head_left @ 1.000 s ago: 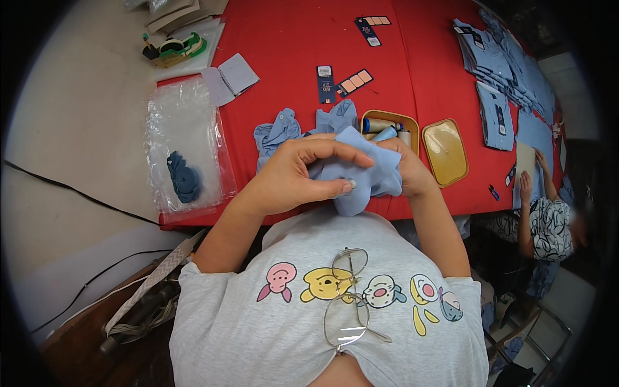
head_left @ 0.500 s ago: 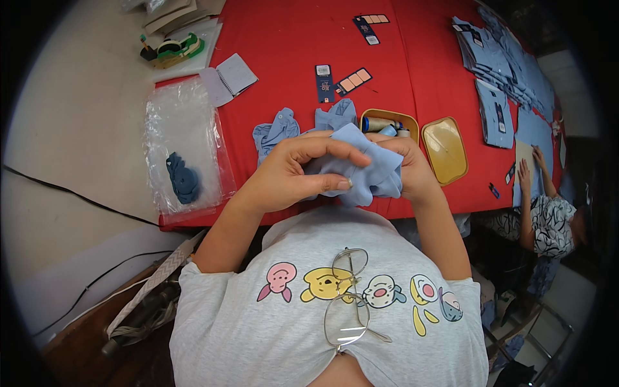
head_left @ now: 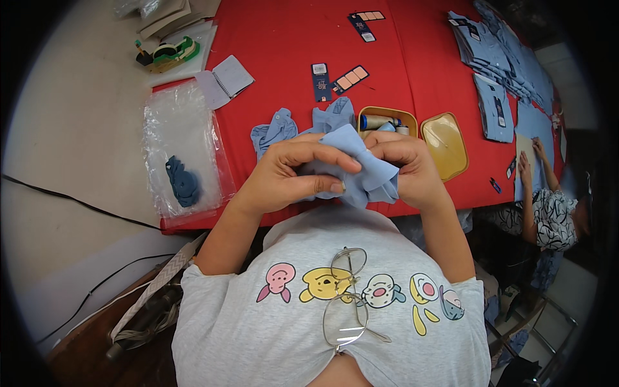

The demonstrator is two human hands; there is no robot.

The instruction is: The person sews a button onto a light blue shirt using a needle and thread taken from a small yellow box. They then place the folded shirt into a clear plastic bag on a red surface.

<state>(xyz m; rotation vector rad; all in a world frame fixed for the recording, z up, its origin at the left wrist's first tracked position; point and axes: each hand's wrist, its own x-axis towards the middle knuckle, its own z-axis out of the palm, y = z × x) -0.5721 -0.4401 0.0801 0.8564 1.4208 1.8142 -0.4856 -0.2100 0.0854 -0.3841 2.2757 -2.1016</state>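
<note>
A light blue shirt (head_left: 379, 169) is bunched between my two hands above the near edge of the table. My left hand (head_left: 284, 173) grips its left side, thumb below and fingers on top of the cloth. At the right, my right hand (head_left: 416, 169) pinches the folded fabric with bent fingers. A stiff, doubled flap of the shirt, perhaps a cuff or collar, stands up between the hands. Behind my left hand, a buttoned part of blue cloth (head_left: 274, 132) lies on the table. The fingertips under the cloth are partly hidden.
Just beyond my right hand sits a yellow tin (head_left: 416, 122) with thread spools, its lid (head_left: 445, 147) alongside. Dark tags (head_left: 321, 82), a notebook (head_left: 231, 79), plastic bags (head_left: 184, 116) and a tape dispenser (head_left: 174, 55) lie around. Folded shirts (head_left: 493, 106) and a co-worker's hands (head_left: 525, 168) are at right.
My right hand's fingers have come over the top of the cloth, pinching it nearer the middle. The flap has turned and now stands up more sharply.
</note>
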